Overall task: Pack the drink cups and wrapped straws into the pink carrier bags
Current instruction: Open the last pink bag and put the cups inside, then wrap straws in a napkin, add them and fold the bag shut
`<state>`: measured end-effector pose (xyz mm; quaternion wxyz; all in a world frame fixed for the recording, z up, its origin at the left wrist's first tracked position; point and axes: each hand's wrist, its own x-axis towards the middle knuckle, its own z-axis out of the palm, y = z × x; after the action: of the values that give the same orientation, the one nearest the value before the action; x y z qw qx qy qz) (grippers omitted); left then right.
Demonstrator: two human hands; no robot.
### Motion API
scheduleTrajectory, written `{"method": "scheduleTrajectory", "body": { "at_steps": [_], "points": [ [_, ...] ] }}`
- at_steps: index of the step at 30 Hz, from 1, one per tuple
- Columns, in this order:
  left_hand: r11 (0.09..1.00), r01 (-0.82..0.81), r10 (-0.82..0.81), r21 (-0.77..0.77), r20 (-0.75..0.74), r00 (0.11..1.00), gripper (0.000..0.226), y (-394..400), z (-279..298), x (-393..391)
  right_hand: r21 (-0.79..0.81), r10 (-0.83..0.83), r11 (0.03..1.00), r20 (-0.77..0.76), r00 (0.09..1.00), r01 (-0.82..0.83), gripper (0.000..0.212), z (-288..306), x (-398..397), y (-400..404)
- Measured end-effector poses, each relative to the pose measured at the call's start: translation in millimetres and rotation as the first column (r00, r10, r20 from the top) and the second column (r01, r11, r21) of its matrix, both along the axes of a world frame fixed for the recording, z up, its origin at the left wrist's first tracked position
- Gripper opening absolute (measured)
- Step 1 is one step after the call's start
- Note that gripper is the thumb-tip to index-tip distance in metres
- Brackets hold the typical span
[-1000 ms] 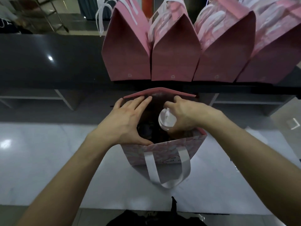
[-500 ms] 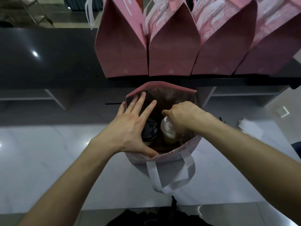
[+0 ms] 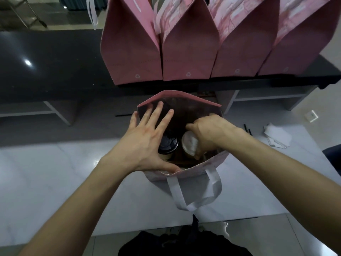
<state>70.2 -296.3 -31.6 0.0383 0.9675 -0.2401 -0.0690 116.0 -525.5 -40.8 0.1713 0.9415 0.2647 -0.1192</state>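
Observation:
An open pink carrier bag (image 3: 186, 174) with white strap handles stands on the white table. Inside it a cup with a black lid (image 3: 168, 144) stands at the left. Beside that cup, on the right, is a cup with a white lid (image 3: 189, 145). My right hand (image 3: 208, 132) reaches into the bag and grips the white-lidded cup from its right side. With fingers spread straight, my left hand (image 3: 145, 143) presses the bag's left edge outward, its thumb on the near rim. No straws show inside the bag.
Several closed pink bags (image 3: 188, 48) stand in a row on the dark counter (image 3: 46, 67) behind. White papers and thin dark wrapped straws (image 3: 248, 129) lie on the white table (image 3: 55, 182) at the right.
My right hand has lowered the white-lidded cup into the bag beside the black-lidded cup. My left hand's fingers have spread wider on the bag's edge.

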Motion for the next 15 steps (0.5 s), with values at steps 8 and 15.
{"method": "scheduleTrajectory", "body": {
  "at_steps": [8,15],
  "points": [
    [1.000,0.005,-0.002,-0.007,0.313,0.950,0.056,-26.3,37.0,8.4,0.924,-0.357,0.377,0.085,0.930,0.060,0.016,41.2,-30.2,-79.7],
    [0.988,0.114,-0.078,-0.100,0.309,0.948,0.037,-117.6,49.2,9.8,0.711,-0.825,0.281,-0.165,0.541,0.645,0.018,-90.2,-23.5,-200.5]
  ]
}}
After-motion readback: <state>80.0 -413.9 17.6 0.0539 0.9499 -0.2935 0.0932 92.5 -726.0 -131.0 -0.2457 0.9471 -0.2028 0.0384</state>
